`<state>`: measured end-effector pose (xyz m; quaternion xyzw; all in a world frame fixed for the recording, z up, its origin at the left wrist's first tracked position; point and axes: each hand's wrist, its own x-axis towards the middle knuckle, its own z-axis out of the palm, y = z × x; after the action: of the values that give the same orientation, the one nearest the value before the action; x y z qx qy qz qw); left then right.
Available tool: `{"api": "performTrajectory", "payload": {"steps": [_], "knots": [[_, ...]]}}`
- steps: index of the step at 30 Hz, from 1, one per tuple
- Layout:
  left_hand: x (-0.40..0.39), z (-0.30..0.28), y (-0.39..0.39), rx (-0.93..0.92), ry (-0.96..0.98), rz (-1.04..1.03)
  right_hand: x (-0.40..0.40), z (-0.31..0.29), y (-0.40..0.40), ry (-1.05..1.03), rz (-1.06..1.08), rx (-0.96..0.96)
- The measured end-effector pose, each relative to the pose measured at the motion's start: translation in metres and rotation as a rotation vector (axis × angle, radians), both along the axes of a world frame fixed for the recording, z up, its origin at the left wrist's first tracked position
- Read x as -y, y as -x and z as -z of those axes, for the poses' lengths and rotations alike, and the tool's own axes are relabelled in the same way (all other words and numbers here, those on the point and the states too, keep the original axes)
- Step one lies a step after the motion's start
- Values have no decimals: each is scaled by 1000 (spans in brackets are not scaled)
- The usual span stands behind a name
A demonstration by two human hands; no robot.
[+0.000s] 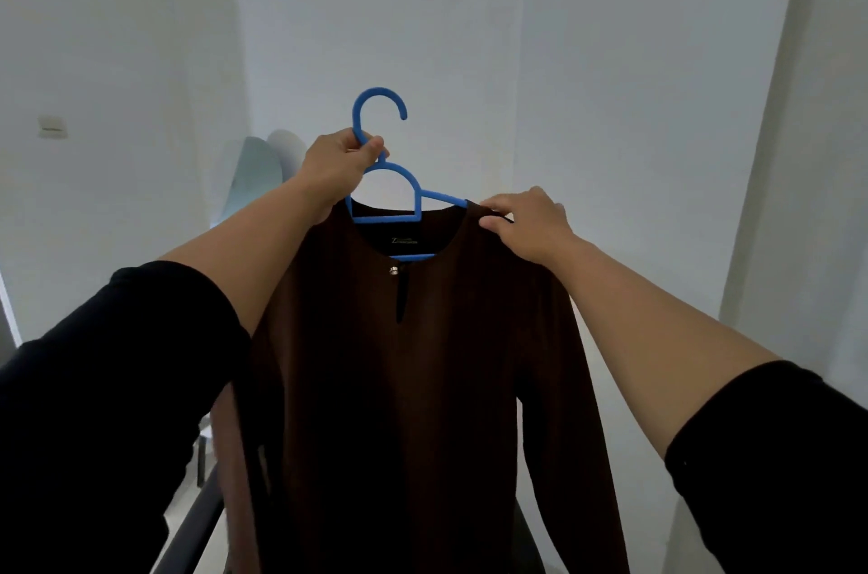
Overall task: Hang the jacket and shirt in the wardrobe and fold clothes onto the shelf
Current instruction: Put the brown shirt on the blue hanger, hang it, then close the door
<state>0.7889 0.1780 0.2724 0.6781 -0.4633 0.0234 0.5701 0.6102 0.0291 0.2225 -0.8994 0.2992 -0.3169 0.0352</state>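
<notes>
Currently on record: one dark brown long-sleeved shirt (413,385), hung on a blue plastic hanger (404,197) and held up in the air before a white wall (587,33); nothing carries it but the hands. Left hand (340,169): fingers and thumb curled round the hanger's neck, just below the hook, which stands free above. Right hand (528,221): fingers pinch the shirt's shoulder where it sits on the hanger's right arm. Neckline: round, with a small label inside, a pale metallic button (393,270) and a short slit beneath it. Both sleeves hang straight down beside the body of the garment. Forearms bare, black sleeves (108,385) pushed up above them. Also noted: a wall switch (52,127) at far left; a pale rounded object (263,174) behind the left forearm, possibly a board or a chair back, too dim to identify.
</notes>
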Motion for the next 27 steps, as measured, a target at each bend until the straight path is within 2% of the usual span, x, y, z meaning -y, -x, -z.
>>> {"api": "performTrajectory", "payload": {"steps": [4,10,15,18,22,24,27], "knots": [[-4,3,-6,36,-24,31,-3,-3,4,-15,-36,39],[-12,-7,-4,117,-165,61,-19,-3,-9,-87,-159,74],[-6,-8,2,168,-166,67,-30,-5,-24,-88,-204,130],[-5,-4,-3,277,-184,59,-33,-9,-26,-83,-174,224],[-6,7,-16,543,-406,-56,-24,-18,-17,-39,-98,231],[-3,11,-18,573,-407,-60,-19,-20,-9,-15,-81,231],[9,13,-11,530,-312,-61,-8,-19,6,48,-42,229]]}}
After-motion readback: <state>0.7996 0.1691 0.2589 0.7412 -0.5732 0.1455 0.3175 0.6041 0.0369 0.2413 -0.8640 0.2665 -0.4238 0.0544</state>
